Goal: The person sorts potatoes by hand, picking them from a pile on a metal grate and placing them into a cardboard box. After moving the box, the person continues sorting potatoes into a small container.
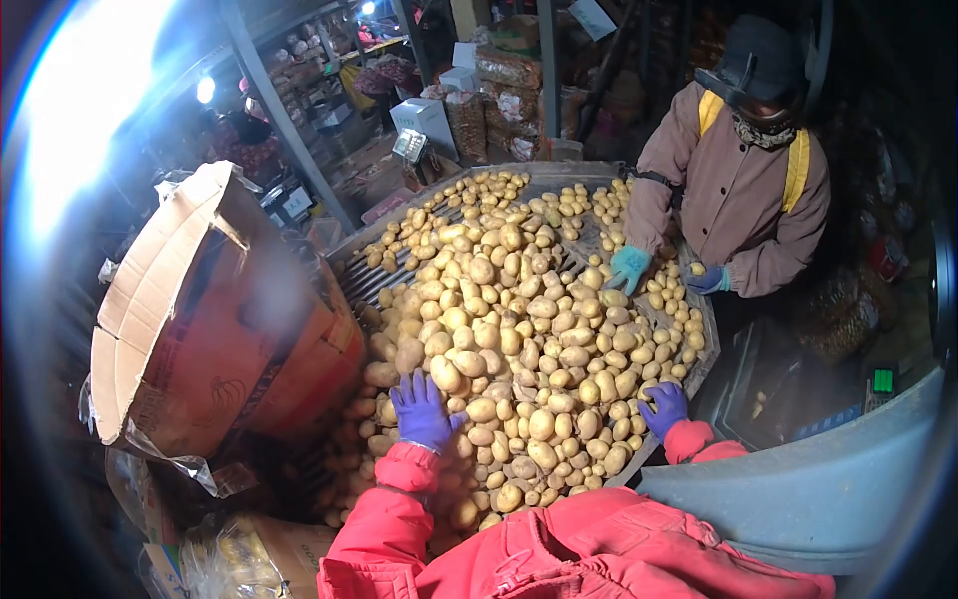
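A large heap of potatoes point(539, 339) covers a slatted sorting table point(384, 282). My left hand point(424, 411), in a purple glove, lies with spread fingers on the near left part of the heap, touching potatoes and gripping none. My right hand point(664, 407), also gloved in purple, rests at the heap's right edge beside the table's rim. Its fingers are apart against the potatoes, and I see nothing held in it. Both of my arms are in red sleeves.
Across the table a co-worker point(748, 180) in a brown jacket reaches a teal-gloved hand point(627, 268) to the potatoes. A large cardboard box point(220, 339) stands left. A blue-grey tub point(798, 489) curves along my right. Metal posts point(289, 115) and stacked sacks point(509, 110) stand behind.
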{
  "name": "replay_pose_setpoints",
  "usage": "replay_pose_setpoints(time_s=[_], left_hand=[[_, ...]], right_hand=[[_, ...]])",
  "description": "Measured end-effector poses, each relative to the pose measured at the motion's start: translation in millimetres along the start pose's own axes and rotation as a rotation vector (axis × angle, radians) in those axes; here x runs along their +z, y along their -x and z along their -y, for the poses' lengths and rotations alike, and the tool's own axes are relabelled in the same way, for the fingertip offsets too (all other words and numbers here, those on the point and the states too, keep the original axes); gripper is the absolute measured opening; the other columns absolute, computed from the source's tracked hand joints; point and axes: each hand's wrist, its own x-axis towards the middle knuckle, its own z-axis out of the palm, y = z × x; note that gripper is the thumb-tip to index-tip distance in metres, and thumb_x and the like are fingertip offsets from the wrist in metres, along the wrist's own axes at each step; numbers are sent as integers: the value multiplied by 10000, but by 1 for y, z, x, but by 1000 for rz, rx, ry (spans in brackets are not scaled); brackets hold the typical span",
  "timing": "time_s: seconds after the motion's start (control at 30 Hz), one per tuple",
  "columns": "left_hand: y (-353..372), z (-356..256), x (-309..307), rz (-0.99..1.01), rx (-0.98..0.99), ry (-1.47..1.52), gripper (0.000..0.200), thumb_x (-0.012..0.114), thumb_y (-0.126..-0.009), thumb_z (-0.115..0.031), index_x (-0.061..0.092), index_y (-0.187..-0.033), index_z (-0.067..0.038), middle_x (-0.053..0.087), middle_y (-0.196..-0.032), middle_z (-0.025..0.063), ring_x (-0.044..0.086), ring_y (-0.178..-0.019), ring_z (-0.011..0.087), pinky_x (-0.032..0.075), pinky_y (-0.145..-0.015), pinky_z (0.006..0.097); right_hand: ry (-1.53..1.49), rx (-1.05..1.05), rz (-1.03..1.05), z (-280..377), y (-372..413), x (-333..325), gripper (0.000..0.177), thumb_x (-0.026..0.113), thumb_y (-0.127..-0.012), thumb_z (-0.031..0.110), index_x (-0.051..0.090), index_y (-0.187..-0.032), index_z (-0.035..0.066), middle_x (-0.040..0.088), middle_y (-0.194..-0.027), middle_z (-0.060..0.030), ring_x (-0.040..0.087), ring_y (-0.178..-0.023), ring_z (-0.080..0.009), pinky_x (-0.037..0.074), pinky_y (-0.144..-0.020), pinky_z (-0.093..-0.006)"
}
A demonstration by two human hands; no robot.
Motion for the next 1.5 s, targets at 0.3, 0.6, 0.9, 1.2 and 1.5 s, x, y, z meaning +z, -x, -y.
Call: replay_pose_setpoints(time_s=[0.3, 0.6, 0.9, 1.2, 1.5], left_hand=[[-3, 2, 5, 46, -16, 13, 1078, 738, -782, -653, 352, -1565, -21, 295, -1649, 219, 193, -1540, 445, 103, -1237, 657], [0, -2, -2, 34, -16, -13, 1059, 745, -791, -631, 362, -1552, -2, 312, -1641, 227, 232, -1524, 457, 120, -1235, 656], [0, -7, -6, 69, -40, 55, 1044, 773, -798, -554, 342, -1553, 23, 302, -1639, 232, 190, -1536, 457, 90, -1237, 661], [-1, -1, 1, 32, -10, -8, 1006, 721, -813, -628, 390, -1535, -11, 343, -1617, 216, 209, -1532, 449, 129, -1220, 681], [-1, 3, 11, -16, -5, -51, 1062, 681, -785, -715, 381, -1545, -37, 349, -1614, 200, 220, -1519, 457, 134, -1218, 670]], right_hand=[[22, -12, -8, -1, 0, -1, 299, 841, -769, 254, 683, -988, 125, 621, -996, -103, 601, -943, -340, 493, -843, -473], [-1, 17, -14, 2, 2, -1, 263, 832, -778, 247, 692, -966, 128, 621, -975, -94, 591, -927, -347, 485, -848, -473], [50, 39, 1, 0, 3, 2, 293, 841, -768, 324, 699, -973, 170, 630, -991, -68, 610, -955, -305, 494, -861, -460], [14, 22, 15, 8, -2, -6, 279, 838, -761, 206, 686, -984, 133, 613, -952, -91, 590, -912, -351, 482, -831, -480], [32, 21, 2, 5, -1, -2, 287, 845, -745, 251, 702, -975, 156, 606, -958, -84, 590, -920, -346, 500, -815, -476]])
